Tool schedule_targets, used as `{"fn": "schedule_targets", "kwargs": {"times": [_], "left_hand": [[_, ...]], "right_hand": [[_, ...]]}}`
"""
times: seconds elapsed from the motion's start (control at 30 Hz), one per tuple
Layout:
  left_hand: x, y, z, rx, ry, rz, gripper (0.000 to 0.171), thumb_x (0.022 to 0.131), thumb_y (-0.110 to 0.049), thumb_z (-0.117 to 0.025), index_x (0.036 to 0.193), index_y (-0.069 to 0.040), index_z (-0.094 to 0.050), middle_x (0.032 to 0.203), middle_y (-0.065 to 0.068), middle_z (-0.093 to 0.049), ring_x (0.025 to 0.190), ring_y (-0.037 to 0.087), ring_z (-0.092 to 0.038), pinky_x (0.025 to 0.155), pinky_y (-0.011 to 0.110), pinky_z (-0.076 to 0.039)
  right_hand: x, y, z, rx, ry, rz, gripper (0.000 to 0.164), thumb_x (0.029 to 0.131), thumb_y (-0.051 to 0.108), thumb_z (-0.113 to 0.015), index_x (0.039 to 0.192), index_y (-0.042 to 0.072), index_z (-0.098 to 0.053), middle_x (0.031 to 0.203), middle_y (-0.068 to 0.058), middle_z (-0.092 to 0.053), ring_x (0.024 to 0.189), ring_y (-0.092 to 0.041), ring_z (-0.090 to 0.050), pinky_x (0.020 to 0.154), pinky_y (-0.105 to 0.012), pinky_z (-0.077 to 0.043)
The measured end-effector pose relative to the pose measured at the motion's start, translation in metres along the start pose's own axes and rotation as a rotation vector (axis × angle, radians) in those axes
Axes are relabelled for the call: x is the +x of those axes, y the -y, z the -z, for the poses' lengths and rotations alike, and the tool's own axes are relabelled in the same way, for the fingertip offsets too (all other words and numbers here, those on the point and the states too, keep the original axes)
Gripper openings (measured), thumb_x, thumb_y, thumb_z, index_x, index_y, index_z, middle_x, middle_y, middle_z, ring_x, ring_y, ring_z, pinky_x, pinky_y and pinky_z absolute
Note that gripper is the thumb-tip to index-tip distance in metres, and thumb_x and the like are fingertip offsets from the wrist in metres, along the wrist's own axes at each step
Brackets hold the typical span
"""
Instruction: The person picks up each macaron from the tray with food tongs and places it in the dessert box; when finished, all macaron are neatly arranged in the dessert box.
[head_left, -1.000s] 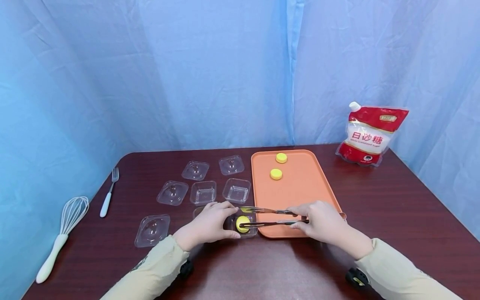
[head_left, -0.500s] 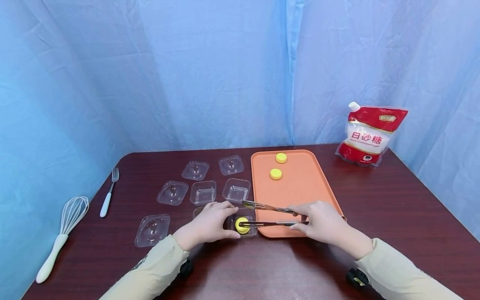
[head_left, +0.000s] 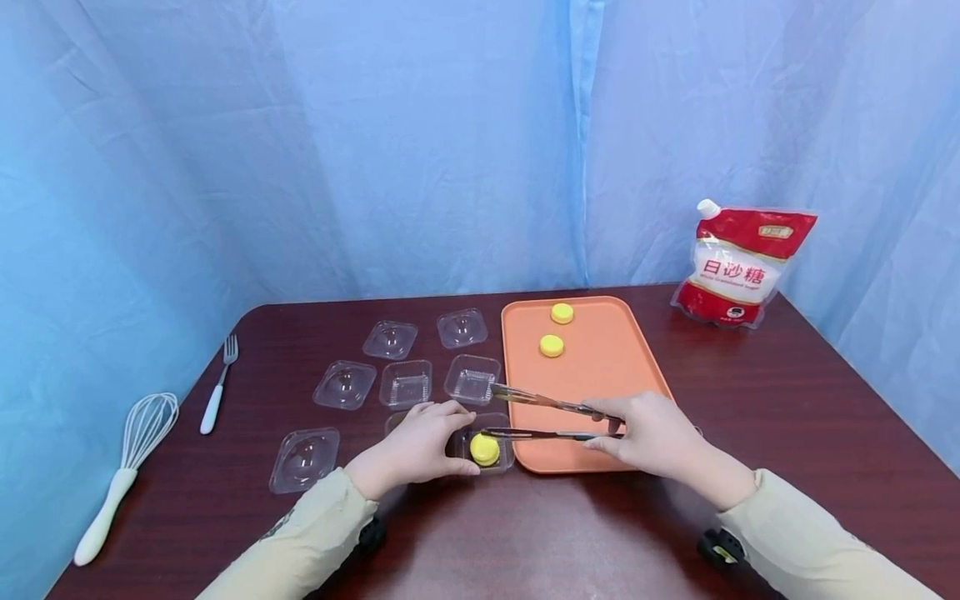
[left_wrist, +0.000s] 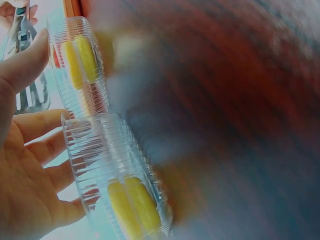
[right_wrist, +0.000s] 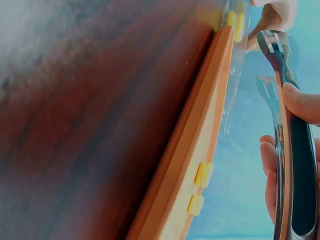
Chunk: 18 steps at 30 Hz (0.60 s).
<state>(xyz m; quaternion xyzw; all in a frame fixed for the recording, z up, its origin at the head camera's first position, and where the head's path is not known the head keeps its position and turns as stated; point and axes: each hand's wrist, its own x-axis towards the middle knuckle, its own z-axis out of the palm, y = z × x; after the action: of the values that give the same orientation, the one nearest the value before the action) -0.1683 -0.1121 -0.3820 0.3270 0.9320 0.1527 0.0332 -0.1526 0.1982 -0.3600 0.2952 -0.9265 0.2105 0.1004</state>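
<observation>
My left hand (head_left: 416,446) holds a clear plastic box (head_left: 507,460) by its sides, thumb at the near side and fingers behind. A yellow macaron (head_left: 484,448) lies in that box. Just above it are the spread tips of metal tongs (head_left: 540,434), gripped by my right hand (head_left: 660,437); nothing is between the tips. In the left wrist view, a second box (left_wrist: 80,155) with another macaron (left_wrist: 132,207) sits by my left fingers; the head view mostly hides it behind the hand. Two macarons, one the nearer macaron (head_left: 551,346), lie on an orange tray (head_left: 592,375).
Behind my left hand stand two clear boxes, one the right-hand box (head_left: 472,381). Several clear lids, including the near lid (head_left: 304,461), lie to the left. A fork (head_left: 219,387) and a whisk (head_left: 127,475) lie far left. A sugar pouch (head_left: 738,267) stands back right.
The tongs have spread and risen off the macaron, which stays in the box. My right hand has shifted slightly to the right and away. My left hand has kept its place.
</observation>
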Motion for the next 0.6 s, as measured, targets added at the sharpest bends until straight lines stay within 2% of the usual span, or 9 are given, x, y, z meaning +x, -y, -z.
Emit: {"fn": "schedule_targets", "kwargs": {"times": [0.37, 0.6], "left_hand": [[0.0, 0.001, 0.0, 0.002, 0.004, 0.008, 0.067, 0.076, -0.043, -0.076, 0.126, -0.001, -0.059, 0.119, 0.009, -0.06, 0.111, 0.021, -0.057, 0.101, 0.048, -0.037], [-0.001, -0.001, 0.001, -0.003, -0.001, 0.006, 0.068, 0.076, -0.043, -0.076, 0.126, 0.0, -0.059, 0.118, 0.009, -0.06, 0.111, 0.021, -0.057, 0.101, 0.048, -0.037]], "right_hand": [[0.004, -0.012, 0.013, 0.004, -0.053, -0.078, 0.035, 0.07, 0.021, -0.084, 0.102, 0.011, -0.073, 0.07, 0.009, -0.063, 0.055, 0.002, -0.044, 0.05, -0.02, -0.037], [0.009, -0.023, 0.023, -0.004, -0.061, -0.125, 0.039, 0.071, 0.02, -0.083, 0.106, 0.008, -0.072, 0.067, 0.008, -0.061, 0.056, -0.003, -0.046, 0.051, -0.021, -0.041]]}}
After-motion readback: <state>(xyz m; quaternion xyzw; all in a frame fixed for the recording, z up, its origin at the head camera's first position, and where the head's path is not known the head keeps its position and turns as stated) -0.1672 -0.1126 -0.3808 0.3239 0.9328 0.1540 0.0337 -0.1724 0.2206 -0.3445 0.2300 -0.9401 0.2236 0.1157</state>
